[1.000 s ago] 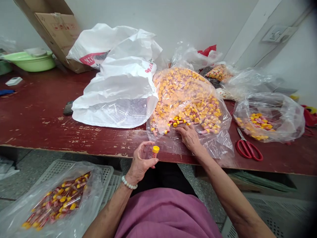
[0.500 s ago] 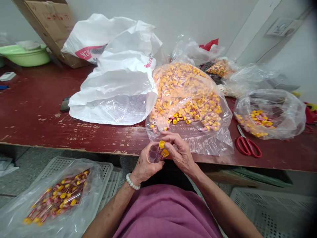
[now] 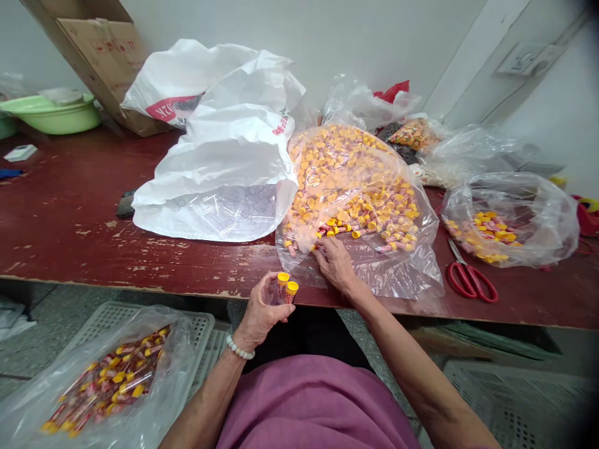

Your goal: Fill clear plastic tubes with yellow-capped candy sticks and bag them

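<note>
While the L hand point(image 3: 259, 312) grips two yellow-capped tubes point(image 3: 291, 289) — slim cylinders, smooth round caps, red-patterned bodies — along w/ clear, glossy plastic tubes point(image 3: 270, 290), the R hand point(image 3: 336, 265) reaches to the mouth of a crinkly transparent bag point(image 3: 412, 274); can't tell if its fingers hold anything. Capped pair sits btwn L thumb & fingers, caps up, long axes approx. upright.

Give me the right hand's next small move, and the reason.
Probably pinch a yellow-capped tube: the right hand has its fingers at the front of the pile, while the left hand holds two similar tubes, caps up.
</note>
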The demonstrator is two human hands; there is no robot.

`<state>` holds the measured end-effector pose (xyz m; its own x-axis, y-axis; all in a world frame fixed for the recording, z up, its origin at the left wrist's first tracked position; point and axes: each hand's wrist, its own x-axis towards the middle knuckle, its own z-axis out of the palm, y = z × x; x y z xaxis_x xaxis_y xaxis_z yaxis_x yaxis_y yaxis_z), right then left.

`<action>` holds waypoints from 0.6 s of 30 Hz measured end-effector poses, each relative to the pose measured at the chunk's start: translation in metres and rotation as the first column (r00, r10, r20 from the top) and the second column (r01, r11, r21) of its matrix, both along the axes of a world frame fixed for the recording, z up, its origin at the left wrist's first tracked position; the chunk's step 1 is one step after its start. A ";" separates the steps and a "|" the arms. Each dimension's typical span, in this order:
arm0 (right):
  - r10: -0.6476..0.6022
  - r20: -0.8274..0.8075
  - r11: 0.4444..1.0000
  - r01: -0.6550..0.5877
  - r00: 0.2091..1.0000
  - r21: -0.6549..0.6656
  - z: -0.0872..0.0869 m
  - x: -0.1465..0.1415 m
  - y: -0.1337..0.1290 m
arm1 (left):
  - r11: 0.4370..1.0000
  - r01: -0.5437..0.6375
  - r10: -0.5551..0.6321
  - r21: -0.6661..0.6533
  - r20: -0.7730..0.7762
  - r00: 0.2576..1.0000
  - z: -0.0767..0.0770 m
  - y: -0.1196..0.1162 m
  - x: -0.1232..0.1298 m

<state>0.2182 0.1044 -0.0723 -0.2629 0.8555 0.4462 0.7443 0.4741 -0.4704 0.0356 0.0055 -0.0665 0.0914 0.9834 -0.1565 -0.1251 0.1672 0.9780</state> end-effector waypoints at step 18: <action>0.443 -0.290 0.878 -0.476 0.849 -0.052 0.070 -0.002 -0.081 | 0.950 0.136 -0.065 0.280 -0.249 0.966 0.017 0.002 0.015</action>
<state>0.2166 0.0236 -0.0027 -0.5271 0.7158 0.4580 0.2971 0.6602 -0.6899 0.0503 0.0075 -0.0491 0.1878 0.9763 0.1076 0.1159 -0.1308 0.9846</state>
